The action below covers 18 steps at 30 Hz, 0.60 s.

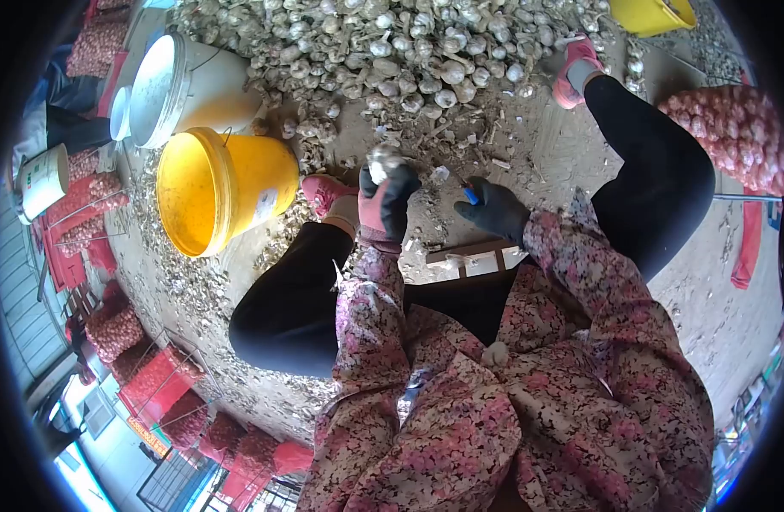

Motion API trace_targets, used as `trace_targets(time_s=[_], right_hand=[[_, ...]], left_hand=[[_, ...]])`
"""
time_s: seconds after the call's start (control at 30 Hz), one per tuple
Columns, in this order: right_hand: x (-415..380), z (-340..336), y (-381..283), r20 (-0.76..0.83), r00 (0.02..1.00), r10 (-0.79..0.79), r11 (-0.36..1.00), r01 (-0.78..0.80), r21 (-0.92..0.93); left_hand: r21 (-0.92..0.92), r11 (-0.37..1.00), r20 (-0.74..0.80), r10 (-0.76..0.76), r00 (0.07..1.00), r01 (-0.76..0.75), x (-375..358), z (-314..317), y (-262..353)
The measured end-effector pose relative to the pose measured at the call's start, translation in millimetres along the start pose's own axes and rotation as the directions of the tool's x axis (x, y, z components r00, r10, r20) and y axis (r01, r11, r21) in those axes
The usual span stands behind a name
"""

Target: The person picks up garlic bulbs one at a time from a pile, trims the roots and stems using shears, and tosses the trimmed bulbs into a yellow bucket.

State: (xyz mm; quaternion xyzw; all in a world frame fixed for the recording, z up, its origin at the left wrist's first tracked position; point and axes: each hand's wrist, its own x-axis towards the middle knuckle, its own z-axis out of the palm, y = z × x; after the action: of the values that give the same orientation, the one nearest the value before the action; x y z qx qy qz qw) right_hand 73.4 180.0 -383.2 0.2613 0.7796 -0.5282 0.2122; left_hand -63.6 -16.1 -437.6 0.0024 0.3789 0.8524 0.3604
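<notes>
Pale, papery garlic bulb [385, 160] sits at twelve o'clock in the view, in the gloved left hand [385, 203], whose fingers are curled closed around its lower side. At two o'clock the gloved right hand [497, 212] is partly curled, pinching a blue handle [471, 195]. Beyond, at twelve, lies the garlic heap [409, 55]; the yellow bucket [268, 175] is at ten. The bulb should be light and firm, its dry skin slippery and flaky, so best cupped round its widest part.
</notes>
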Motion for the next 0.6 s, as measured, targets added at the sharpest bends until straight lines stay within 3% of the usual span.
trace_targets(time_s=[0.03, 0.07, 0.1, 0.13, 0.2, 0.33, 0.43, 0.5, 0.53, 0.57, 0.6], right_hand=[[-6, 7, 3, 0.001, 1.000, -0.005, 1.000, 0.005, 0.001], [-11, 15, 9, -0.036, 0.998, -0.044, 0.992, 0.048, 0.120], [-16, 18, 10, -0.078, 0.994, -0.078, 0.967, 0.094, 0.238], [-20, 18, 12, -0.047, 0.994, -0.095, 0.950, 0.104, 0.295], [-17, 13, 9, -0.008, 0.994, -0.108, 0.957, 0.106, 0.269], [-16, -3, 4, 0.021, 0.991, -0.131, 0.968, 0.124, 0.219], [-27, -2, 6, 0.036, 0.995, -0.096, 0.955, 0.082, 0.285], [-23, 8, 3, -0.036, 0.993, -0.115, 0.953, 0.120, 0.277], [-22, 13, 2, -0.110, 0.984, -0.139, 0.950, 0.164, 0.265], [-21, 13, 2, -0.103, 0.985, -0.135, 0.950, 0.159, 0.269], [-18, 11, 0, -0.037, 0.994, -0.101, 0.949, 0.107, 0.296]], left_hand=[[0.128, 0.990, 0.009, 0.050, 0.999, -0.050, -1, 17, 6], [0.253, 0.962, 0.017, 0.099, 0.995, -0.100, -2, 35, 13], [-0.333, 0.939, 0.007, -0.087, 0.996, 0.084, 2, 41, 14], [-0.327, 0.941, 0.010, -0.092, 0.996, 0.090, 1, 48, 16], [-0.220, 0.964, -0.135, -0.179, 0.975, 0.146, -7, 63, 17], [-0.218, 0.960, -0.156, -0.213, 0.965, 0.176, -6, 67, 10], [-0.366, 0.924, -0.148, -0.178, 0.973, 0.114, -6, 74, 6], [-0.068, 0.977, -0.191, -0.212, 0.959, 0.202, -6, 76, -7], [-0.012, 0.980, -0.177, -0.198, 0.964, 0.199, -7, 75, -14], [-0.110, 0.973, -0.136, -0.216, 0.967, 0.202, -11, 74, -21], [0.372, 0.927, -0.093, -0.025, 0.995, 0.058, -11, 55, -37]])
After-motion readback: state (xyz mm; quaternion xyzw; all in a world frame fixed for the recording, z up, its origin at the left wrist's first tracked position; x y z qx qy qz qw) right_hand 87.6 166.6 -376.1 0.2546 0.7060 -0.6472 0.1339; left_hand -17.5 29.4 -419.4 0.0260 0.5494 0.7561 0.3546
